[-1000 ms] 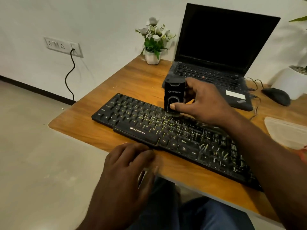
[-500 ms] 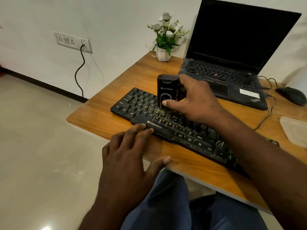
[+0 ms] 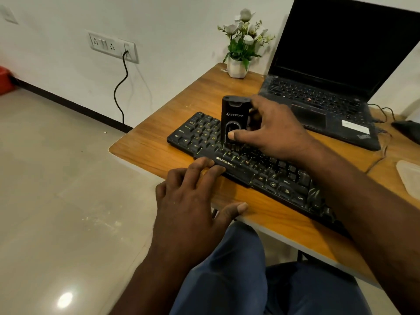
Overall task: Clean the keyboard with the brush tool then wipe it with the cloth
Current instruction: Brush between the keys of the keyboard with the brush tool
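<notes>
Right grip [image 3: 272, 133] is clamped on the upright brush tool [image 3: 234, 123], bristles on the keyboard [image 3: 261, 176] directly beneath it. Left grip [image 3: 193, 196] lies flat, fingers apart, touching the keyboard's near edge on the surface [image 3: 261, 214]. Advice: brace the keyboard, keep bristles vertical, stroke lightly along key rows.

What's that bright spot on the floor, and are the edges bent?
Head view: the spot is likely a light reflecting off the glossy floor; the wide lens bows the laptop and table edge; brush tool and keyboard look sharp.
</notes>
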Demonstrator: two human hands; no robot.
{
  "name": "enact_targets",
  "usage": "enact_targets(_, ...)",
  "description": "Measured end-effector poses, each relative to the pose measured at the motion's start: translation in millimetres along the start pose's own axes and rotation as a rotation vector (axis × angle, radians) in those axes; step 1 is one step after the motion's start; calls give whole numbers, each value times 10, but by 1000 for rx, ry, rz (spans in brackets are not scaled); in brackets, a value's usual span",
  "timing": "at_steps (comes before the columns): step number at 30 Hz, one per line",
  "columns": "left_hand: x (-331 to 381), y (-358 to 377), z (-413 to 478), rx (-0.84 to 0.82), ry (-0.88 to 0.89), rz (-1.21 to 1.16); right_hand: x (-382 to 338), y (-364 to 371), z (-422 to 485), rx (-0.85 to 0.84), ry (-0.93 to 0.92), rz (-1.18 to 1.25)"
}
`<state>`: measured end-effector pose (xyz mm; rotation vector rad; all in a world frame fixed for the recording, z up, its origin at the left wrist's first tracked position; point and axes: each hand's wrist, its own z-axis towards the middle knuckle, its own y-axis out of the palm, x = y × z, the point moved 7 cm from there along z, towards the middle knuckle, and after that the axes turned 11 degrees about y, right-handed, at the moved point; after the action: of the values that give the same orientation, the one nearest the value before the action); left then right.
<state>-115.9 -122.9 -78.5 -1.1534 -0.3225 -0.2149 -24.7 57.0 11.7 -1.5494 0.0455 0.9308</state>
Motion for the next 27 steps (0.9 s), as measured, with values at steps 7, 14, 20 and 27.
enact_targets(7,-7,-1,10,16,1,-6,101,-118,106,131,51,-52)
enact_targets(14,-48,-52,12,126,15,-100,42,-44,8,-61,45,-12)
enact_targets(20,-263,-143,26,119,-113,-52,-6,-34,-50,-144,28,26)
enact_targets(27,-281,-95,12,37,-120,5,85,-1,-14,-146,61,147)
